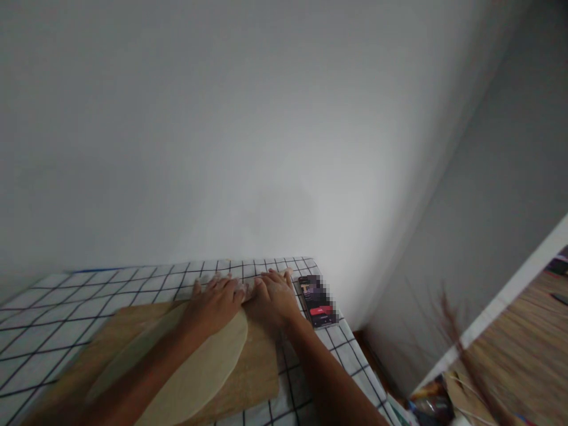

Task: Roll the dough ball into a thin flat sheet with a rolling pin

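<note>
A large, thin sheet of rolled dough lies on a wooden board, partly hidden under my left forearm. At the board's far edge a pale rolling pin lies crosswise, mostly covered by my hands. My left hand is closed over its left part, fingers pointing away from me. Close beside it, my right hand rests over the right part, its fingers bent across the pin. Flour whitens the fingertips of my left hand.
A white tablecloth with a black grid covers the table, which meets a plain wall. Right of my right hand lies a phone with a lit screen. Beyond the table's right edge, assorted items sit low down near a blurred brown stalk.
</note>
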The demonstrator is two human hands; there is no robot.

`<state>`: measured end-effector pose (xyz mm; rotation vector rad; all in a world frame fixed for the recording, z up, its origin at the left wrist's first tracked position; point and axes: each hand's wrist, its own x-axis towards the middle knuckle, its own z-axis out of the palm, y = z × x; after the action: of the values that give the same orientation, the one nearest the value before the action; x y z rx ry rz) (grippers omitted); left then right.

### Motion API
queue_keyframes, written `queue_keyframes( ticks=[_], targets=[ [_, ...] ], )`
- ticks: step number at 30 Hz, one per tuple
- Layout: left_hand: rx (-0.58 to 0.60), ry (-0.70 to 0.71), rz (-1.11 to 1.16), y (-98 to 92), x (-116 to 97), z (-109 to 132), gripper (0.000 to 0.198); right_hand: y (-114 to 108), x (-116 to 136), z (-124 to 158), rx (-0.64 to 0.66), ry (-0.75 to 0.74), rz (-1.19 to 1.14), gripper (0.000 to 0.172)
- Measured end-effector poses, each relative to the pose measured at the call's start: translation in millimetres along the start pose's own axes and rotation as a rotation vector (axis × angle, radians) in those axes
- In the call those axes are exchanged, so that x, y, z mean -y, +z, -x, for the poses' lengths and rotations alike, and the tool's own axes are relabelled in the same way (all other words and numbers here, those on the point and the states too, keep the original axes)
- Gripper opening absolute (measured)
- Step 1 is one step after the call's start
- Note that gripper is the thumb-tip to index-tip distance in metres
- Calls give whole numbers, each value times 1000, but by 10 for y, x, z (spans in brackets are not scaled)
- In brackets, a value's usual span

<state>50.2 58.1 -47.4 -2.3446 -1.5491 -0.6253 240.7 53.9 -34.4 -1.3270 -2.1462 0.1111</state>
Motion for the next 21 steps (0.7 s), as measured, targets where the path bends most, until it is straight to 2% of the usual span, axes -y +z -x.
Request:
queue_keyframes(
  ticks=[3,6,9,12,16,21],
  targets=[
    [11,-28,-100,-65,-297,191,48,-18,22,8,-40,64,-13,40],
    [-1,-43,-132,-93,-615,408,62,-49,21,14,-86,152,-21,51],
    [-41,8,-80,-88,-869,624,63,-87,-5,14,-101,198,-24,58],
    [-85,36,-48,-86,-997,749,61,-109,-27,16,-105,201,-25,62],
    [-24,6,-54,-125,-913,663,61,-85,-9,27,-95,129,-45,61],
    [70,-115,-48,-250,-478,283,49,-11,54,24,-20,-16,-70,48]
  ],
)
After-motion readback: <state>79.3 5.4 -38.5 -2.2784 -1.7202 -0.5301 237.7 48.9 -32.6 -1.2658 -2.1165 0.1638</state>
